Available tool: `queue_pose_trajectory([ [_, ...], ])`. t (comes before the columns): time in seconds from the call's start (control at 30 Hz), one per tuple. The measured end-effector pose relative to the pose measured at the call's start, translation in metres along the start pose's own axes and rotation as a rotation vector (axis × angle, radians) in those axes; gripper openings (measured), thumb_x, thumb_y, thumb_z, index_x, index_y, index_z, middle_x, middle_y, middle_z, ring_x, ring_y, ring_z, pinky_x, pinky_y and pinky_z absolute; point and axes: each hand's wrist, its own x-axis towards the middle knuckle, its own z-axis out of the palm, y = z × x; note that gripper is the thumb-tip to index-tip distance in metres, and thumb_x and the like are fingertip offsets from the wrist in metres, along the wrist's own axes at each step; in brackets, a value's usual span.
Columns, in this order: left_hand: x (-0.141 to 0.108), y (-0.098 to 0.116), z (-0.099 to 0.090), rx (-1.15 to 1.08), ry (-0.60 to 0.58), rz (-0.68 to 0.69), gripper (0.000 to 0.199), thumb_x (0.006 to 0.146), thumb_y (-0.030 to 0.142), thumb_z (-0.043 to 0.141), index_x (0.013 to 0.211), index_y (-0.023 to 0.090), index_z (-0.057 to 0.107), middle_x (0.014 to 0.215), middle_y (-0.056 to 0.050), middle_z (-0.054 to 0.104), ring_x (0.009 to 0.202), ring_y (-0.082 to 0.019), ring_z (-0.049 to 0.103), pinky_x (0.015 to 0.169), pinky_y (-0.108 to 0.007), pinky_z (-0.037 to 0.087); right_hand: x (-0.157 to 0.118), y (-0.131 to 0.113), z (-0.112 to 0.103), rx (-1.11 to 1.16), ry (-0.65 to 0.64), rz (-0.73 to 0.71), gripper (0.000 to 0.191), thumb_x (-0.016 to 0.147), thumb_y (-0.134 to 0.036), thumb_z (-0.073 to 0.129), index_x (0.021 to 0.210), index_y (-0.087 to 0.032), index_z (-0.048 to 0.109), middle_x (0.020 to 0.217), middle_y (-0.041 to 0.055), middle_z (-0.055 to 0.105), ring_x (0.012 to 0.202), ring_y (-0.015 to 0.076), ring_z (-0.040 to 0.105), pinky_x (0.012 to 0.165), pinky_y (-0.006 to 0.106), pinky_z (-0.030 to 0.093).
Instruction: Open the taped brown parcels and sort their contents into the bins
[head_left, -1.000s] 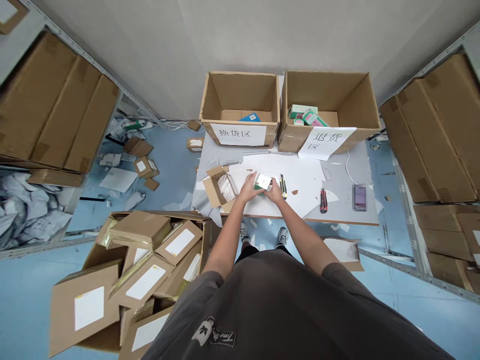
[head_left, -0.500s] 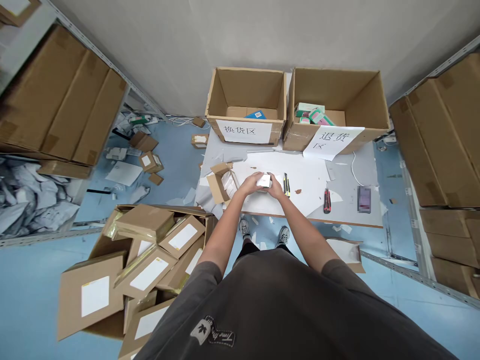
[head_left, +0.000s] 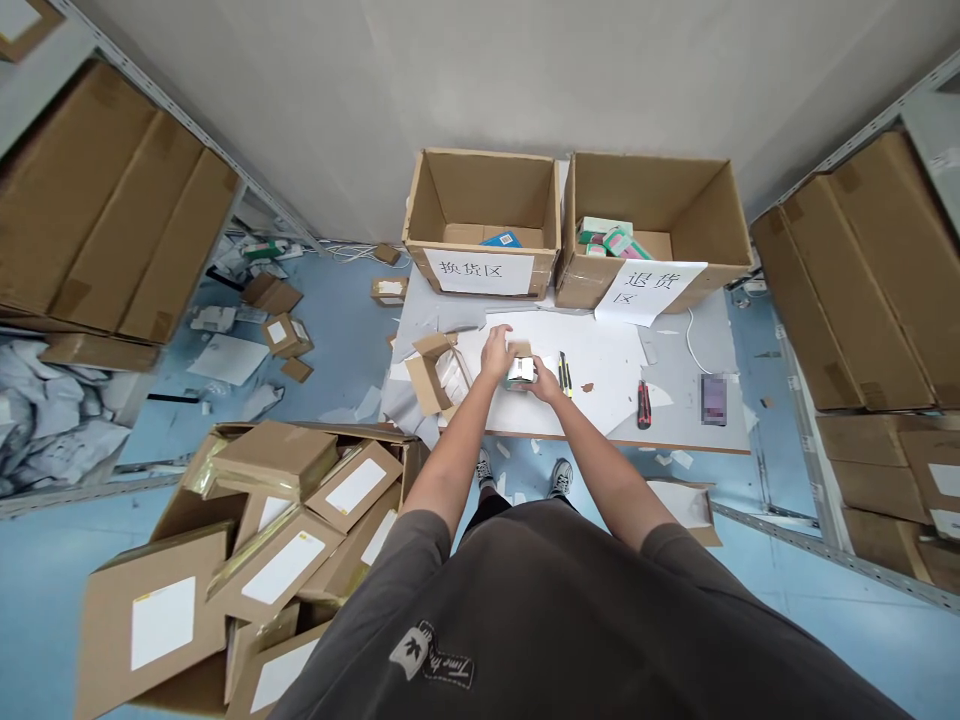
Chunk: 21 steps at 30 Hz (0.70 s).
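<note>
A small box (head_left: 520, 372), with a white upper face and a greenish side, is held over the table's front half. A brown flap-like piece stands up at its far side. My right hand (head_left: 545, 382) grips the box from the right. Beside its left edge, my left hand (head_left: 496, 352) is raised with the fingers apart; whether it touches the flap I cannot tell. Just right of my right hand lies a yellow-and-black utility knife (head_left: 565, 374). To the left of my left hand stands an opened small carton (head_left: 427, 382) with white wrapping (head_left: 453, 376) in it.
Two labelled cartons stand at the table's back: the left one (head_left: 480, 272) holds a blue box (head_left: 502, 240), the right one (head_left: 651, 287) green-and-pink boxes (head_left: 622, 242). A red cutter (head_left: 644, 405) and a phone (head_left: 714, 400) lie rightward. Parcels (head_left: 285, 570) fill a big carton at lower left.
My left hand has let go of the box and moved slightly up and left. The box has turned, showing a greenish side and a brown flap. The view has shifted slightly.
</note>
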Motion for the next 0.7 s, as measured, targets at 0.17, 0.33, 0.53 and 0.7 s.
queue_pose_trajectory([
  [0.17,-0.007,0.006,-0.004,0.141,-0.249,0.258,0.030,0.090,0.013,0.059,0.105,0.025,0.082,0.126,-0.008,0.075,0.127,-0.030,0.064,0.113,-0.042,0.052,0.002,0.001,-0.003,0.097,-0.029,0.087,0.098,0.068,-0.031,0.092,0.156,-0.026,0.049,0.134,0.0099,0.074,0.115,0.0317,0.075,0.107,0.052,0.059],
  [0.33,-0.014,-0.002,-0.017,0.213,-0.392,0.315,0.030,0.084,0.024,0.071,0.113,0.025,0.081,0.119,-0.010,0.079,0.113,-0.032,0.072,0.106,-0.043,0.055,0.008,0.000,-0.010,0.203,-0.024,0.178,0.086,0.070,-0.037,0.088,0.149,-0.022,0.057,0.147,0.0157,0.067,0.122,0.0293,0.073,0.108,0.048,0.058],
  [0.53,-0.012,-0.022,-0.022,0.028,-0.375,0.216,0.028,0.083,0.019,0.064,0.108,0.023,0.075,0.104,-0.007,0.079,0.102,-0.027,0.075,0.099,-0.039,0.059,0.007,-0.010,-0.002,0.153,0.022,0.199,0.079,0.072,-0.043,0.089,0.143,-0.022,0.060,0.139,0.0148,0.072,0.109,0.0287,0.077,0.103,0.049,0.061],
  [0.7,-0.022,-0.041,-0.023,-0.128,-0.343,0.202,0.050,0.084,0.015,0.057,0.131,0.020,0.073,0.132,-0.010,0.078,0.123,-0.026,0.074,0.114,-0.043,0.055,0.006,-0.019,0.005,-0.007,0.192,0.101,0.083,0.072,-0.043,0.088,0.147,-0.022,0.058,0.139,0.0169,0.072,0.115,0.0338,0.075,0.106,0.053,0.059],
])
